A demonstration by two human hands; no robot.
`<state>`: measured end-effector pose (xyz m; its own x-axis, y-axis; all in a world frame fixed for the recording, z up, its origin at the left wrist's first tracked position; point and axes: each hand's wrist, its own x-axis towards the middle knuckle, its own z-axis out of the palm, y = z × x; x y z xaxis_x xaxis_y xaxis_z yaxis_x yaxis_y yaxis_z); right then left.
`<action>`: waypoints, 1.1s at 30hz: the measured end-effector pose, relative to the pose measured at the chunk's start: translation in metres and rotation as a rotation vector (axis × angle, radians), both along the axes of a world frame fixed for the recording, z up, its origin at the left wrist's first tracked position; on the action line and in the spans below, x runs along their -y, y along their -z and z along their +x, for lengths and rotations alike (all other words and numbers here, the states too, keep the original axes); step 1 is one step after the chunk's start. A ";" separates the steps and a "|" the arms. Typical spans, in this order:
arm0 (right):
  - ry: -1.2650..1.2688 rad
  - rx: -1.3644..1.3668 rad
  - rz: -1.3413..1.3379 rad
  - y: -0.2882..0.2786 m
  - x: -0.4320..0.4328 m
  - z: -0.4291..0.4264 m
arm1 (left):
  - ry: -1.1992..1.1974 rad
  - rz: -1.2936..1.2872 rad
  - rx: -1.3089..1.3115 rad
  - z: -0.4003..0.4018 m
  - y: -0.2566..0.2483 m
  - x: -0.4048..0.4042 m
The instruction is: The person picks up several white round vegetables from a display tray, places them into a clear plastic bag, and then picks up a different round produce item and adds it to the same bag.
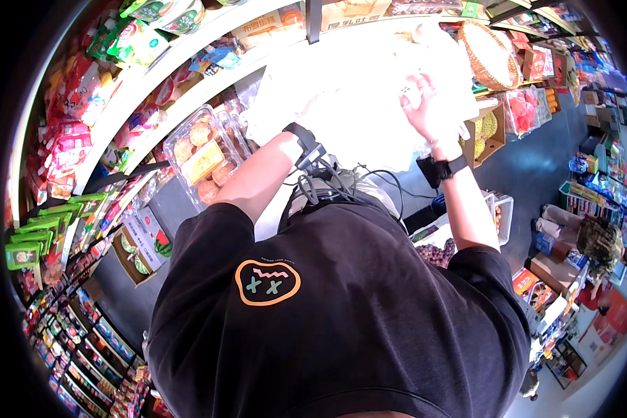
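Observation:
Strong glare washes out a broad white surface (366, 120) in front of me, and its details cannot be made out. Over its left part reaches my left hand (317, 107), nearly lost in the brightness; whether it holds anything is hidden. On the right side, my right hand (422, 109) is raised with thumb and fingers curved apart. A small pale patch with dark marks (406, 90) shows beside its fingertips; I cannot tell if it is gripped. Each wrist wears a black strap device. Dark cables (324, 185) gather at my waist.
Clear plastic boxes of baked goods (201, 151) stand left of my left forearm. Shelves of packaged snacks (73, 141) curve around the left. On the right are a wicker basket (488, 55), a carton of yellow-green fruit (485, 133) and dark grapes (434, 253). Another person (598, 240) is at far right.

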<state>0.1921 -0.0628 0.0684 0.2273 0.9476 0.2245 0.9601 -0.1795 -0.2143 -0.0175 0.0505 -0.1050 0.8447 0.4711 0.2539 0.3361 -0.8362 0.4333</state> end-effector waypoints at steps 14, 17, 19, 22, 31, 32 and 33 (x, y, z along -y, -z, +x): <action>-0.430 -0.025 -0.859 0.167 -0.035 0.004 | -0.332 -0.109 -0.286 -0.009 -0.060 0.016; -0.387 -0.082 -0.892 0.153 -0.037 -0.001 | -0.542 -0.172 -0.132 -0.020 -0.059 0.024; -0.446 -0.084 -0.576 0.133 -0.029 -0.010 | -0.666 -0.567 -0.144 -0.031 -0.056 0.031; -0.650 -0.043 -0.494 0.158 -0.032 -0.008 | -0.843 -1.195 0.160 -0.029 -0.058 0.040; -0.860 -0.415 -0.323 0.128 -0.045 -0.015 | -0.889 -0.890 0.278 -0.039 -0.026 0.060; -0.867 -0.401 -0.326 0.116 -0.050 -0.016 | -0.867 -0.891 0.288 -0.038 -0.023 0.059; -0.844 -0.469 -0.226 0.104 -0.056 -0.020 | -0.879 -0.891 0.301 -0.039 -0.021 0.059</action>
